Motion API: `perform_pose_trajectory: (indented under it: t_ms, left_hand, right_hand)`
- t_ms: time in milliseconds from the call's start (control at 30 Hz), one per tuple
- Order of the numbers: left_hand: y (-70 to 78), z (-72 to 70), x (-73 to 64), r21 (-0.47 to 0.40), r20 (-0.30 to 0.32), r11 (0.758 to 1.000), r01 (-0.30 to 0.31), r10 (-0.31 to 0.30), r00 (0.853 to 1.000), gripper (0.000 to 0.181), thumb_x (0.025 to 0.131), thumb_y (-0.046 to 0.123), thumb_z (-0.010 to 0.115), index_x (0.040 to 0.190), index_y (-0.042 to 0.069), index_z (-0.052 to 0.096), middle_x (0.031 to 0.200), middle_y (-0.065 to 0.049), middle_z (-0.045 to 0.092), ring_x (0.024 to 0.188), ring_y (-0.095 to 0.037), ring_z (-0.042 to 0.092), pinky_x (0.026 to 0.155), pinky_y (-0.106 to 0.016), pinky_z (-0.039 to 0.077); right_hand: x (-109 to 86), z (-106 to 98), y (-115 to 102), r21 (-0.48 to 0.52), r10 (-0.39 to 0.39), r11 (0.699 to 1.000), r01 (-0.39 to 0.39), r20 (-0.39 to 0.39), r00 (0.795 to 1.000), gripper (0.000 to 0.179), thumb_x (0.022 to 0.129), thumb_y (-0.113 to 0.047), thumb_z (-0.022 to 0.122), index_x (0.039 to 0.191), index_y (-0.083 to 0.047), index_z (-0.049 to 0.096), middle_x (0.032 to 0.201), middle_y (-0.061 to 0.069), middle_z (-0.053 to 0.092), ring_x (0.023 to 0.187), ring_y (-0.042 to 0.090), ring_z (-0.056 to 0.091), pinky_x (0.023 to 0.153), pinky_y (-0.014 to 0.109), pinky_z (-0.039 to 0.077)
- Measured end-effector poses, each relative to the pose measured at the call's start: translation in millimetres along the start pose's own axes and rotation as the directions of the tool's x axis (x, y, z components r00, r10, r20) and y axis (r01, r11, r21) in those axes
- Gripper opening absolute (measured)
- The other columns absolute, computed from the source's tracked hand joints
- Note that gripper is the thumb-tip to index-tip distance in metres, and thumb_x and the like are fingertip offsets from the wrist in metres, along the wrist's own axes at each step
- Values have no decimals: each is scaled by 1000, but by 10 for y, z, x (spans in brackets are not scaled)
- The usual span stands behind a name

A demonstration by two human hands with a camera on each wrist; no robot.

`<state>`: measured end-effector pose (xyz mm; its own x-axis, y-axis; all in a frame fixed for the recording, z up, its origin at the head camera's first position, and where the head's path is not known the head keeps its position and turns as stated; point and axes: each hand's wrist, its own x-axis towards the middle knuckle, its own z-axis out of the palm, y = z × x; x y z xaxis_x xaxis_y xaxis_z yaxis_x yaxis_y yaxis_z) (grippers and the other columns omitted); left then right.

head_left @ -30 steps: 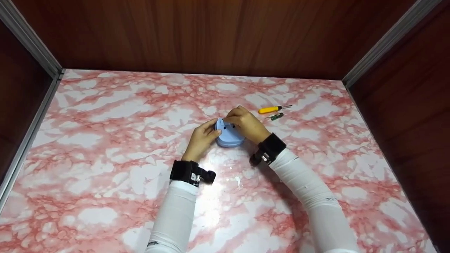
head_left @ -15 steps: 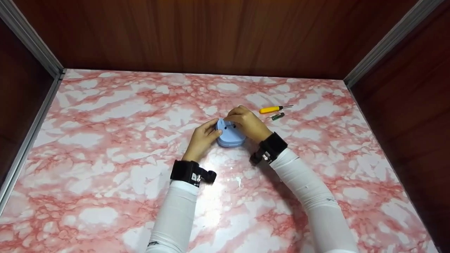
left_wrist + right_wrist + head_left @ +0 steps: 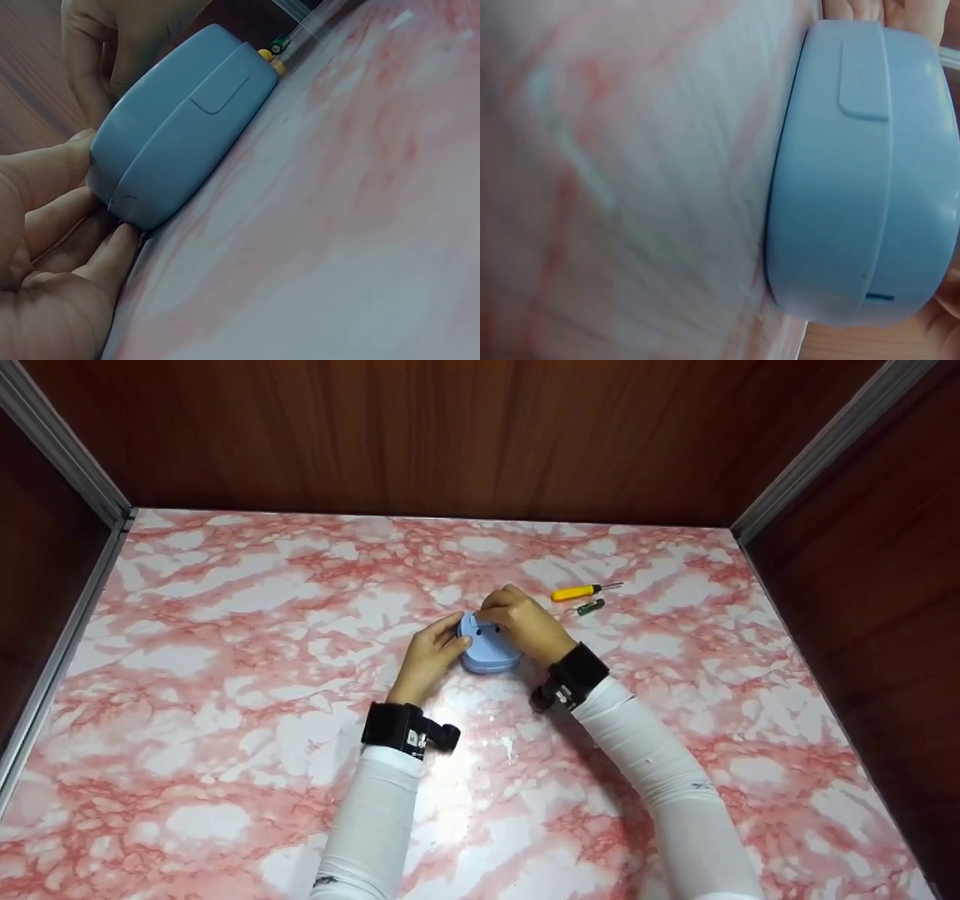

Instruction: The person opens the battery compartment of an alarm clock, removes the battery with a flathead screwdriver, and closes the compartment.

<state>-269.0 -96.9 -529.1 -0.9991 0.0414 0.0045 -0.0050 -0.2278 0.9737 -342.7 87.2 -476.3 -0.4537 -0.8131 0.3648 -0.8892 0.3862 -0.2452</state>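
Note:
A light blue rounded plastic case (image 3: 489, 654) lies on the table, two small dark holes in its top. Its side has a raised tab, seen in both wrist views. My left hand (image 3: 427, 660) grips the case's left side, thumb (image 3: 56, 169) against the upper half and fingers low on the side. My right hand (image 3: 529, 622) reaches over the far right part of the case, fingers bent down at its top near the holes. A narrow light blue edge shows by these fingertips; I cannot tell whether they pinch a separate piece. In the right wrist view, part of the right hand (image 3: 946, 311) shows behind the case.
To the right of the case lies a yellow-handled screwdriver (image 3: 576, 593), its shaft pointing right. A small green-handled tool (image 3: 591, 607) with a thin shaft lies just nearer. Dark wood-grain panels (image 3: 420, 435) enclose the back and sides of the pink-and-white marbled table (image 3: 225, 675).

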Motion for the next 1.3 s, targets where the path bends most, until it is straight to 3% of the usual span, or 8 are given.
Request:
perform_pose_trajectory:
  t_ms: [167, 367, 700, 1300]
  left_hand:
    - [-13, 5, 5, -13, -6, 999, -35, 35, 999, 51, 91, -2, 63, 138, -7, 46, 143, -20, 45, 134, -25, 42, 105, -22, 39]
    - [-3, 12, 5, -19, -5, 999, -26, 26, 1000, 52, 91, -2, 63, 138, -7, 45, 143, -19, 46, 133, -24, 42, 105, -22, 38]
    - [-12, -1, 4, 9, -11, 1000, -12, 12, 1000, 51, 90, 0, 64, 139, -5, 46, 143, -19, 46, 133, -25, 43, 104, -22, 40]
    - [-1, 5, -4, -4, -4, 999, -35, 35, 999, 51, 90, 0, 65, 138, -6, 47, 142, -21, 45, 134, -27, 42, 106, -25, 38]
  right_hand:
    - [11, 8, -4, -1, 5, 1000, -5, 13, 1000, 24, 89, 10, 59, 104, 0, 74, 100, 11, 63, 99, 24, 54, 85, 28, 50]
    - [-21, 12, -13, -8, 13, 1000, -13, 20, 1000, 22, 91, 7, 59, 108, 1, 73, 102, 13, 62, 99, 25, 53, 85, 27, 50]
    - [11, 36, -56, 27, 122, 992, -122, -9, 992, 23, 88, 10, 61, 104, -2, 74, 97, 10, 61, 91, 22, 52, 80, 26, 50]
    - [12, -3, 68, 126, 43, 991, -43, 4, 999, 26, 86, 14, 60, 103, 0, 74, 101, 16, 60, 97, 28, 54, 85, 33, 51]
